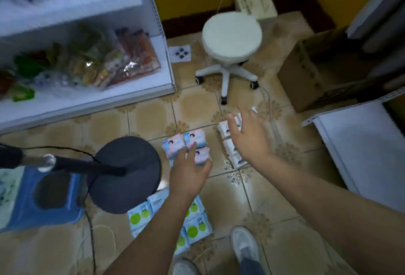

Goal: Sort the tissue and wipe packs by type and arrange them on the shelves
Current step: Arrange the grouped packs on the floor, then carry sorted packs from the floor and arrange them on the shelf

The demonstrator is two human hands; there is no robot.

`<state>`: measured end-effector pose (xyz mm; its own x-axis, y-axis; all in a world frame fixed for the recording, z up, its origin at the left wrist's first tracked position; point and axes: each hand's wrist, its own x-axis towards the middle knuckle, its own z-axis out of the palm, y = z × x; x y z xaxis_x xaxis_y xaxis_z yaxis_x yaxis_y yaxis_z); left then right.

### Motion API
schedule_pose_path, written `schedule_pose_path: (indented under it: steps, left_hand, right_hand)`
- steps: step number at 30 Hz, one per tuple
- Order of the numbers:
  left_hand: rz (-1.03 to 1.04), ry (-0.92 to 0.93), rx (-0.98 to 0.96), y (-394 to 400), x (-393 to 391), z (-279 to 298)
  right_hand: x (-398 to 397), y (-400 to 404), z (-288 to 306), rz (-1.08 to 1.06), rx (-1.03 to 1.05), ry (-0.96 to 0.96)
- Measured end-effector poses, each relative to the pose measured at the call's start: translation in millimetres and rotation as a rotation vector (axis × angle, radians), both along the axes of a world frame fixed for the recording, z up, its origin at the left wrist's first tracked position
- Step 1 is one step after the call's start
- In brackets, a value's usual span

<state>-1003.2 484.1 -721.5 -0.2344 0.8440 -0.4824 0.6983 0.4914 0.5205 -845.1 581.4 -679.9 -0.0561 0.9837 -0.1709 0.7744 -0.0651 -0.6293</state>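
Three groups of packs lie on the tiled floor. Pink and blue packs [175, 144] sit in the middle, and my left hand [189, 173] reaches over them with its fingers straight, the tips touching one pack. White packs [230, 146] lie in a row to the right, partly hidden by my right hand [249, 136], which hovers open above them. Blue-and-white packs with green circles [140, 214] lie nearer to me, partly under my left forearm.
A white shelf unit [140, 90] with snack bags stands at the left. A white wheeled stool [231, 36] is behind the packs. A black stand base [129, 176] sits left of them. A cardboard box [306, 73] and a white shelf board [361, 143] lie to the right.
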Motion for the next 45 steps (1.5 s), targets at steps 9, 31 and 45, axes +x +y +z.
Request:
schedule_pose_path:
  steps: [9, 31, 45]
  left_hand:
    - [-0.179, -0.089, 0.245, -21.4, 107.5, 359.1]
    - [-0.788, -0.358, 0.847, -55.3, 387.0, 646.4]
    - [-0.736, -0.31, 0.869, 72.7, 595.8, 701.9]
  right_hand:
    - [69.5, -34.1, 384.3, 0.043, 0.187, 0.076]
    - [356.6, -206.0, 696.1, -0.607, 0.744, -0.014]
    - [589.8, -129.9, 709.7, -0.728, 0.703, 0.05]
